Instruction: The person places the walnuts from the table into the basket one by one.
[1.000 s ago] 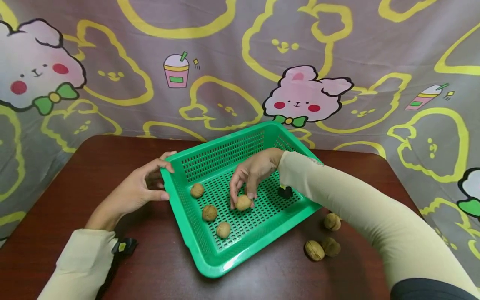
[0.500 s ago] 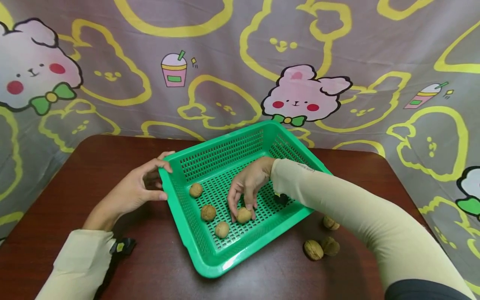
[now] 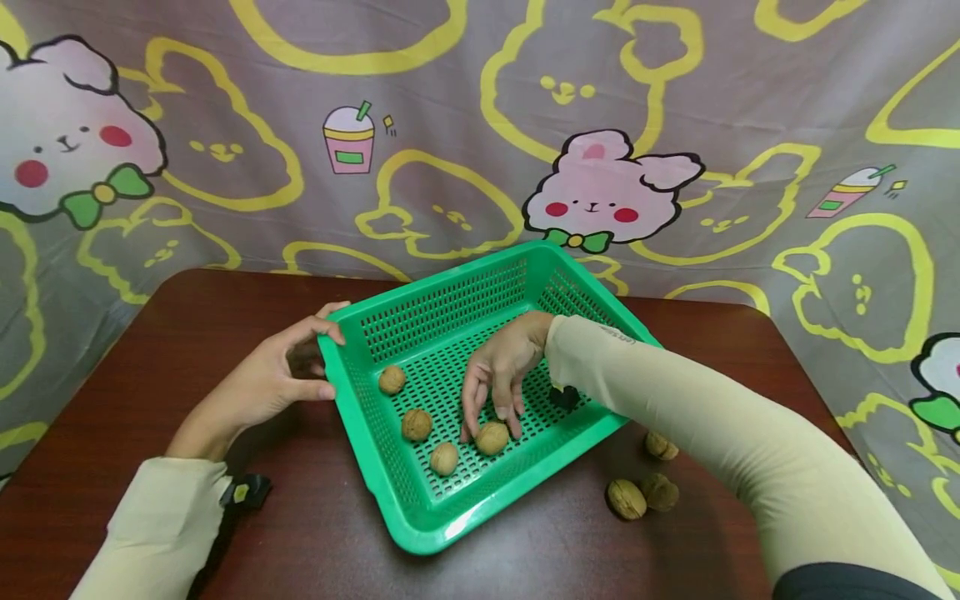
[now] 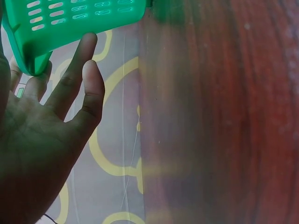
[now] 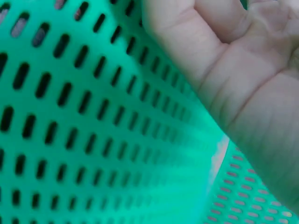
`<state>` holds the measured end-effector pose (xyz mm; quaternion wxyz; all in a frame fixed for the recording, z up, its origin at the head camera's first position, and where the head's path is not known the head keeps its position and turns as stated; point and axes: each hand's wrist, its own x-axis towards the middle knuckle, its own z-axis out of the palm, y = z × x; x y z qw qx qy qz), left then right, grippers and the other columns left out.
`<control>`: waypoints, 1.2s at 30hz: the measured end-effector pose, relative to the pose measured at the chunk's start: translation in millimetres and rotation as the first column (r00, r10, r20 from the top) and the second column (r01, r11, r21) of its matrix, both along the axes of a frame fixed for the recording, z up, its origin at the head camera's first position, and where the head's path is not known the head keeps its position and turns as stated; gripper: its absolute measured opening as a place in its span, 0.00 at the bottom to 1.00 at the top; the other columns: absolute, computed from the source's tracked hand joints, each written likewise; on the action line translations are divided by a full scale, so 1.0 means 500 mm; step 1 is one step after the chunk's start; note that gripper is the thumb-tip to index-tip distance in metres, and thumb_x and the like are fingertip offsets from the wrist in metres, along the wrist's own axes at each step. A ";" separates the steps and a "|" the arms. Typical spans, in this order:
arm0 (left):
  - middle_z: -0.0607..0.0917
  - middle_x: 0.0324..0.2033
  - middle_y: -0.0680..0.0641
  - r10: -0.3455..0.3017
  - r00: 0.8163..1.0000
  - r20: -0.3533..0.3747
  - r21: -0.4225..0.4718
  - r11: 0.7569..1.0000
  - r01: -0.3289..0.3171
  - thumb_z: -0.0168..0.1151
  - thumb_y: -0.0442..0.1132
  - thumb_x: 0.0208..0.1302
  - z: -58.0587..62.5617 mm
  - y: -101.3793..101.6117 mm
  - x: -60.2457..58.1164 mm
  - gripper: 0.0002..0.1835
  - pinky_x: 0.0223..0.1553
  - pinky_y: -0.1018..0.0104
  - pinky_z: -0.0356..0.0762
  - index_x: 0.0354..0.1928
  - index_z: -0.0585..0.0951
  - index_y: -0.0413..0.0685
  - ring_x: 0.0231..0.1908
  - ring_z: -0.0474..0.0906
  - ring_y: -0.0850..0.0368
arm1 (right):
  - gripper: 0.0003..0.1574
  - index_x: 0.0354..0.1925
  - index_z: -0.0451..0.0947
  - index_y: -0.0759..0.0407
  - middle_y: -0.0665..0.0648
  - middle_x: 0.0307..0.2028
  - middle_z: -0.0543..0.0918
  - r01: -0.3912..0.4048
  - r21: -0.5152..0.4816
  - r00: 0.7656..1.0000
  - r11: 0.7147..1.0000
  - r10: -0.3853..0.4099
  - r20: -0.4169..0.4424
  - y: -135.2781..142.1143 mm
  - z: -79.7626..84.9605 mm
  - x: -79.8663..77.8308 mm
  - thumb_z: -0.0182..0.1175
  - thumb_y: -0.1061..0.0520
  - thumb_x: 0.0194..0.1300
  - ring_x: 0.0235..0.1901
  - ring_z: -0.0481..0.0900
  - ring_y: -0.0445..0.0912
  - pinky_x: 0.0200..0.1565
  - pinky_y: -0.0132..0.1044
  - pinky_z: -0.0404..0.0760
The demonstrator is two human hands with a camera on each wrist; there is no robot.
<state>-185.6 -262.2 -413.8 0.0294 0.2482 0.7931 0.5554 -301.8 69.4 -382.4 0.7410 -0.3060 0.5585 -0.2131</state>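
A green perforated basket [image 3: 423, 533] stands at an angle on the table. My left hand [image 3: 264, 379] grips its left rim at the far corner, fingertips hooked over the edge and thumb against the outer wall. In the left wrist view, fingers [image 4: 70, 88] reach up to the basket's corner [image 4: 35, 63]. Inside the basket, my right hand [image 3: 497, 371] hangs palm down with loosened, spread fingers around a walnut [image 3: 492, 438] on the basket floor. Three more walnuts, one at the back [image 3: 392, 380], one in the middle [image 3: 416, 425] and one in front [image 3: 444, 458], lie along the left side.
Outside the basket at the right, a walnut [image 3: 626, 499] lies beside another darker walnut [image 3: 660, 492], with a third walnut [image 3: 661, 446] partly under the right sleeve [image 3: 697, 400]. A patterned curtain [image 3: 450, 100] hangs behind the brown table [image 3: 315, 517].
My right hand has lowered the walnut toward the basket's near side and loosened its fingers, leaving it on the floor of the basket. My left hand stays on the rim.
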 end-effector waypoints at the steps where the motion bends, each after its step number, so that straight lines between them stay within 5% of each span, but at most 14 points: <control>1: 0.59 0.81 0.47 -0.003 1.000 0.000 0.002 1.000 0.003 0.76 0.25 0.56 -0.001 0.001 0.000 0.27 0.48 0.71 0.80 0.55 0.74 0.43 0.56 0.80 0.65 | 0.22 0.59 0.82 0.65 0.55 0.71 0.78 0.010 -0.008 1.000 1.000 -0.010 -0.004 0.004 0.007 -0.002 0.58 0.76 0.70 0.40 0.92 0.51 0.39 0.37 0.86; 11: 0.60 0.80 0.46 -0.009 1.000 -0.023 -0.006 1.000 0.008 0.76 0.25 0.56 -0.003 0.002 0.003 0.27 0.47 0.72 0.79 0.55 0.74 0.43 0.49 0.82 0.63 | 0.18 0.54 0.87 0.57 0.63 0.70 0.78 0.099 -0.244 0.970 0.965 -0.149 -0.194 0.090 0.161 -0.006 0.61 0.70 0.71 0.48 0.90 0.55 0.47 0.39 0.85; 15: 0.61 0.80 0.51 -0.007 1.000 -0.026 -0.014 1.000 0.007 0.75 0.24 0.57 -0.009 0.001 0.000 0.27 0.47 0.72 0.80 0.56 0.74 0.42 0.56 0.79 0.67 | 0.17 0.54 0.87 0.55 0.64 0.67 0.81 0.086 -0.343 0.953 0.935 -0.178 -0.246 0.150 0.216 0.024 0.61 0.68 0.72 0.55 0.87 0.59 0.58 0.48 0.83; 19: 0.61 0.80 0.52 0.002 1.000 -0.021 -0.031 1.000 -0.002 0.75 0.24 0.57 -0.015 -0.003 -0.002 0.27 0.48 0.71 0.80 0.56 0.73 0.41 0.58 0.77 0.68 | 0.19 0.57 0.85 0.57 0.65 0.66 0.80 0.096 -0.415 0.933 0.905 -0.226 -0.278 0.228 0.241 0.070 0.60 0.69 0.72 0.56 0.86 0.59 0.59 0.48 0.84; 23: 0.61 0.80 0.54 -0.004 1.000 -0.020 -0.021 1.000 0.003 0.75 0.25 0.58 -0.013 -0.003 0.001 0.27 0.47 0.72 0.79 0.57 0.73 0.41 0.50 0.81 0.66 | 0.19 0.58 0.81 0.67 0.68 0.66 0.79 0.154 -0.474 0.912 0.867 -0.309 -0.269 0.318 0.231 0.118 0.55 0.74 0.72 0.62 0.82 0.56 0.57 0.44 0.85; 30: 0.62 0.79 0.58 -0.017 1.000 -0.024 0.003 1.000 0.017 0.75 0.23 0.57 -0.012 -0.002 0.003 0.27 0.46 0.72 0.79 0.56 0.74 0.41 0.49 0.81 0.65 | 0.28 0.60 0.79 0.68 0.65 0.61 0.84 0.219 -0.693 0.870 0.687 -0.458 -0.180 0.467 0.156 0.198 0.48 0.83 0.69 0.67 0.78 0.54 0.54 0.42 0.86; 36: 0.60 0.80 0.54 -0.010 1.000 -0.022 -0.013 1.000 0.010 0.74 0.24 0.59 -0.003 0.002 -0.001 0.26 0.47 0.73 0.79 0.56 0.73 0.40 0.52 0.80 0.65 | 0.35 0.63 0.77 0.67 0.65 0.65 0.80 0.349 -0.730 0.824 0.587 -0.564 -0.060 0.546 0.066 0.279 0.44 0.87 0.65 0.60 0.84 0.54 0.56 0.44 0.86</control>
